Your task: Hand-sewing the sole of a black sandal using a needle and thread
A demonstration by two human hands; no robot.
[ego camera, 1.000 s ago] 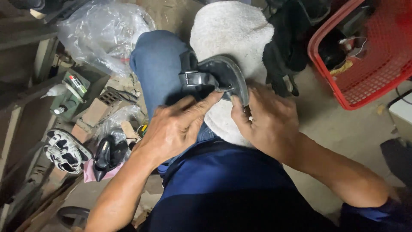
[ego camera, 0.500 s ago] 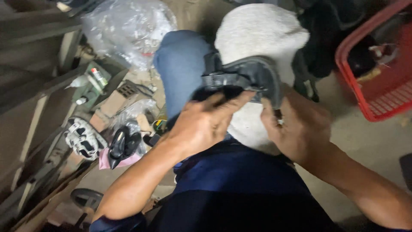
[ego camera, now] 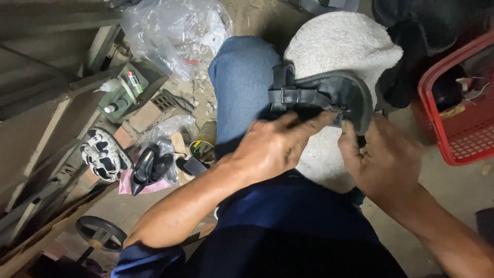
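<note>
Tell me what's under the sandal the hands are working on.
The black sandal rests on a white fuzzy cloth draped over the knee, beside the jeans. The left hand and right hand cover its near edge.

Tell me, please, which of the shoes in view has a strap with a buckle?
The dark sandal on the lap, held by both hands; the black pointed shoes and the black-and-white shoe on the floor show none.

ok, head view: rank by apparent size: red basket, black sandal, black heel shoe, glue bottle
1. Red basket, though cut off by the frame edge
2. Black sandal, partly covered by the left hand and right hand
3. Black heel shoe
4. Glue bottle
The sandal sits nearer the camera, so real sizes are unsure.
</note>
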